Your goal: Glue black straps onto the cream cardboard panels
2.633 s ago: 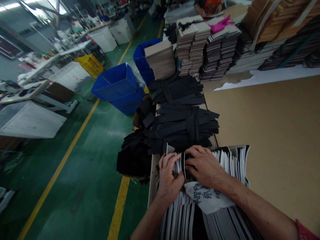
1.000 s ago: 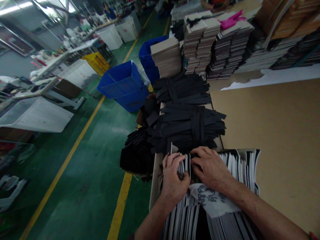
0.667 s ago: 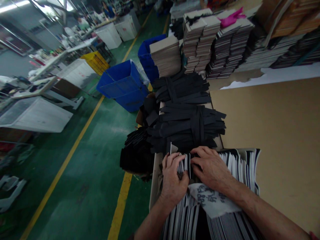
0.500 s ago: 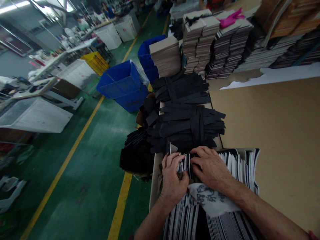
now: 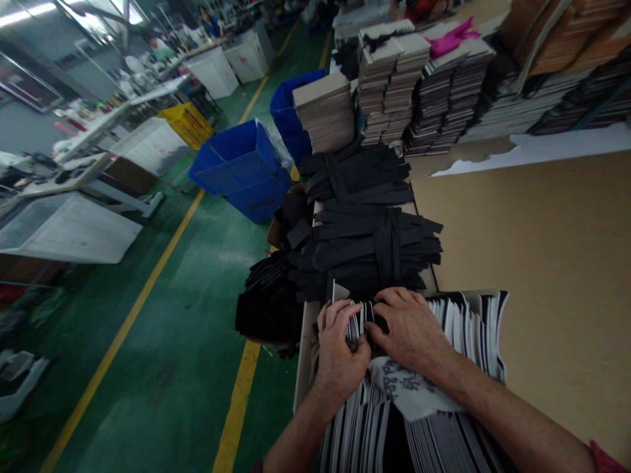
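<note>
Rows of thin black and white sheets (image 5: 350, 427) stand on edge at the front of the table. My left hand (image 5: 342, 345) curls around a small bunch of them, thumb on the near side and fingers over the far side. Close on its right, my right hand (image 5: 407, 328) has bent fingers and thumb on the edge of the same bunch. A white cloth with dark handwriting (image 5: 411, 391) lies over the sheets below my right hand. More upright sheets (image 5: 480, 325) stand to the right of that hand.
Tied bundles of black strips (image 5: 365, 243) lie beyond my hands. Behind them rise stacks of boards (image 5: 389, 85), one topped by a pink cloth (image 5: 452, 37). A brown board surface (image 5: 532, 230) spreads to the right. Blue bins (image 5: 241, 167) stand on the green floor at left.
My right thumb has moved slightly left, nearer my left hand, at the bunch of sheets. The written cloth has shifted a little. My left hand keeps nearly the same pose.
</note>
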{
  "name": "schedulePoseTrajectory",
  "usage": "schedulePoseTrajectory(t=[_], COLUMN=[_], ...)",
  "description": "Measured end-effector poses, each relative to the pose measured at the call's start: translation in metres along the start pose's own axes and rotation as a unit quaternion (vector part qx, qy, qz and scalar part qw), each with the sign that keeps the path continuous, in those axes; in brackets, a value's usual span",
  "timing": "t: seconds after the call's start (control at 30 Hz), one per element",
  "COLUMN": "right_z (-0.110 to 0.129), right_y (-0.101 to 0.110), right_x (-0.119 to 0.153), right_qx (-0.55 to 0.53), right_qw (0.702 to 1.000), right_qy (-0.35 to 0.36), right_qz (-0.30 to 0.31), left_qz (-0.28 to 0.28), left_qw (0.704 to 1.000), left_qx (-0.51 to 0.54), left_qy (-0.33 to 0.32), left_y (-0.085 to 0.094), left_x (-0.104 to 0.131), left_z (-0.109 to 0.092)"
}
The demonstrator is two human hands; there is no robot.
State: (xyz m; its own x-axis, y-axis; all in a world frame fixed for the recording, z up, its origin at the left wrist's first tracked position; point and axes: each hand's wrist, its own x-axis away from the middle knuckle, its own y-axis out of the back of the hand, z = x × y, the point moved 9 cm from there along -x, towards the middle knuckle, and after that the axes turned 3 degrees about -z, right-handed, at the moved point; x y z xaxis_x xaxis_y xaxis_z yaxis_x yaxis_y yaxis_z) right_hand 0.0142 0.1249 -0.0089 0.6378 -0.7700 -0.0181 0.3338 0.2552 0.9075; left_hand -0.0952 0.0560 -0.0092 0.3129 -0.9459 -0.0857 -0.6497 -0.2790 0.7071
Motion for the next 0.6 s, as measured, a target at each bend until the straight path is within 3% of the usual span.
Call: schedulePoseTrajectory(t=[0.23,0.37,0.47,0.6], right_z=[-0.0016,-0.0055,-0.0027,0.0021], right_y=[-0.0011,0.0019,0.0031,-0.0018], right_x=[-0.0027,-0.0008,0.0006,0.0001], right_qx=[0.001,-0.018,-0.034,-0.03], right_qw=[1.0,0.999,0.998,0.999], right_qy=[-0.025,-0.044,-0.021,0.01], right_qz=[0.009,-0.026,-0.038,-0.005], left_qz=[0.0,-0.006,-0.007,0.0], left_qw=[1.0,1.0,1.0,1.0], left_qx=[0.006,0.005,0.005,0.011], left_qy=[-0.001,-0.007,-0.012,-0.014], left_y=[-0.0002,0.0002,0.0003,-0.0002], left_x=[0.0001,0.0002,0.0,0.0001], left_z=[0.0022,0.0027,0.0036,0.0059])
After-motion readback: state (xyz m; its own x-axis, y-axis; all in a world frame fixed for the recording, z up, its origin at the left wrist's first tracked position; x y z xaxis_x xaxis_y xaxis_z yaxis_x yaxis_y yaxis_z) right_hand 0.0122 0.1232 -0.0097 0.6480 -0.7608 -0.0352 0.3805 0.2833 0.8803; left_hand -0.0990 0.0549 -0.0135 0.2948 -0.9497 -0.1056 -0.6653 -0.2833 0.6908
